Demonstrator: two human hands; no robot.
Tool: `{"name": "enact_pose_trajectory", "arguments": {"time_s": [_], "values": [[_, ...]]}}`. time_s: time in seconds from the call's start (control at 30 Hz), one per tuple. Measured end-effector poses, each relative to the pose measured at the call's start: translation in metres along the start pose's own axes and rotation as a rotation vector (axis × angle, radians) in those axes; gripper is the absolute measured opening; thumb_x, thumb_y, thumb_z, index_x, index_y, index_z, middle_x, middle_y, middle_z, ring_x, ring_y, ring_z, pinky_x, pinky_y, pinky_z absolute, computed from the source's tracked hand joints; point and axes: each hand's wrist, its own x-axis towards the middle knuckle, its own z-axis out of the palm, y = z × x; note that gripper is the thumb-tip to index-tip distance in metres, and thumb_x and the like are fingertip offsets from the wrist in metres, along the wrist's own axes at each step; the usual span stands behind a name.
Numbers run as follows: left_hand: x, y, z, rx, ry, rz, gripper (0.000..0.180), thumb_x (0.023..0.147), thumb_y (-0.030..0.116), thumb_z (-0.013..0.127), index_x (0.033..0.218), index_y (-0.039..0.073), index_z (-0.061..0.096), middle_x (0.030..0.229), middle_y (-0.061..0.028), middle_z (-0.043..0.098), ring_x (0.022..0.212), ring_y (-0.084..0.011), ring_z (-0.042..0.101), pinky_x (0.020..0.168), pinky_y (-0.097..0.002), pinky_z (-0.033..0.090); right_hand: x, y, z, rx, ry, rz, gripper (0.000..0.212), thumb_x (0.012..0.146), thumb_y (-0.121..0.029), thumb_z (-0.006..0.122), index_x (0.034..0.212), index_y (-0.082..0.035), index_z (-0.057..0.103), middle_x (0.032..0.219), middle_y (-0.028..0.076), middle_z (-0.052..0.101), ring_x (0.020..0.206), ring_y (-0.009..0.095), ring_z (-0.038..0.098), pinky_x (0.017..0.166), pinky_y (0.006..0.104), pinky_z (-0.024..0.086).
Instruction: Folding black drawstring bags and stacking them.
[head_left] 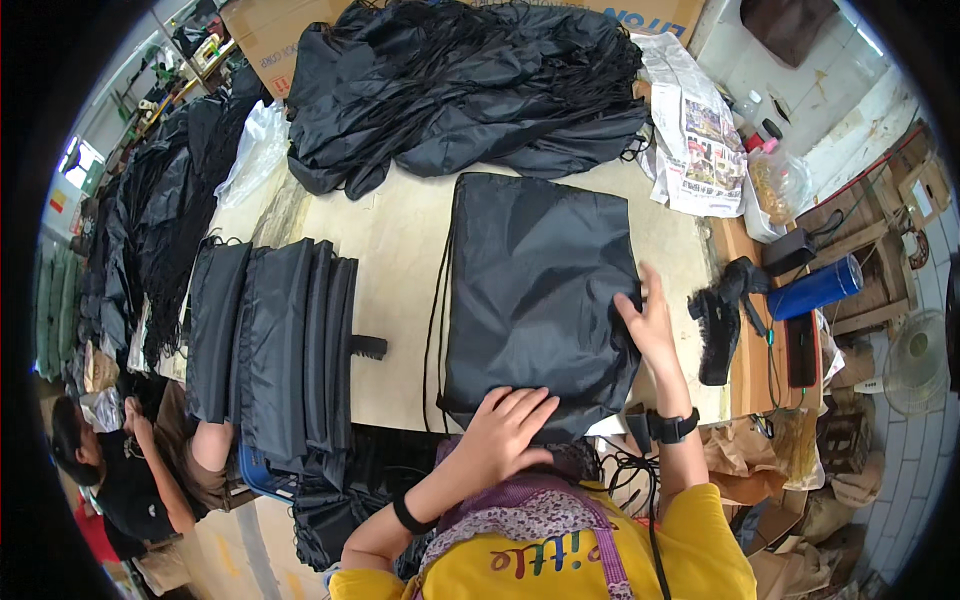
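Note:
A black drawstring bag [540, 290] lies flat on the pale table in front of me, its cords running down its left side. My left hand [515, 430] rests on the bag's near edge, fingers stretched out and flat on the cloth. At the bag's right edge is my right hand [650, 320], thumb and fingers spread, touching the side of the cloth and gripping nothing. To the left, several folded black bags [275, 350] lie in an overlapping row, with a small black bristly piece [370, 347] sticking out beside them.
A big heap of black bags [470, 95] covers the table's far side. Newspaper [700, 140] lies at the far right. Along the right edge are a fuzzy black strip [715, 335], a blue cylinder [815, 287] and a phone [802, 350]. Another person [135, 480] sits at lower left.

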Motion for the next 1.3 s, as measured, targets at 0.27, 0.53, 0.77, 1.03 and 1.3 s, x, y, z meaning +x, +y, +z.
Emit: {"name": "enact_pose_trajectory", "arguments": {"time_s": [0.27,0.53,0.77,1.03,1.3], "values": [[-0.012,-0.011,0.017,-0.383,-0.227,0.050,0.030,0.085,0.023,0.066,0.107,0.002,0.062,0.081,-0.0142,0.061,0.072,-0.0340,0.060,0.065,-0.0387,0.046,0.078,-0.001,0.039,-0.731,-0.486,-0.555,0.070,0.088,-0.046,0.061,0.147,-0.019,0.035,0.156,0.011,0.025,0.145,0.029,0.020,0.117,0.0442,0.016],[-0.007,-0.018,-0.039,-0.528,0.158,-0.370,0.033,0.083,0.013,0.073,0.078,-0.006,0.046,0.073,-0.0158,0.037,0.064,-0.0295,0.038,0.058,-0.0339,0.037,0.066,-0.019,0.004,-0.175,-0.221,-0.408,0.040,0.091,-0.032,0.061,0.119,-0.003,0.061,0.129,0.018,0.055,0.121,0.032,0.051,0.103,0.0380,0.038],[-0.003,-0.026,-0.064,-0.756,0.291,-0.393,0.029,0.083,0.010,0.072,0.102,-0.008,0.059,0.079,-0.0114,0.049,0.073,-0.0171,0.047,0.067,-0.0280,0.040,-0.072,-0.008,-0.035,0.688,-1.015,0.233,0.069,0.096,-0.057,0.043,0.118,0.006,0.061,0.100,0.020,0.070,0.092,0.027,0.069,0.087,0.0363,0.054],[-0.003,-0.024,-0.061,-0.578,-0.183,-0.226,0.029,0.083,0.011,0.070,0.111,0.002,0.065,0.082,-0.0174,0.060,0.070,-0.0343,0.057,0.063,-0.0366,0.045,-0.066,-0.017,0.019,1.613,-0.506,0.674,0.068,0.095,-0.050,0.051,0.139,0.000,0.038,0.136,0.016,0.050,0.121,0.022,0.051,0.102,0.0425,0.040],[0.002,-0.022,-0.027,-0.362,-0.271,-0.205,0.027,0.089,0.027,0.063,0.110,0.011,0.067,0.082,-0.0132,0.062,0.075,-0.0340,0.062,0.064,-0.0386,0.048,-0.003,-0.052,-0.033,0.913,0.177,0.061,0.032,0.092,-0.009,0.059,0.122,0.001,0.054,0.095,0.003,0.060,0.083,0.010,0.056,0.080,0.0239,0.046]]}}
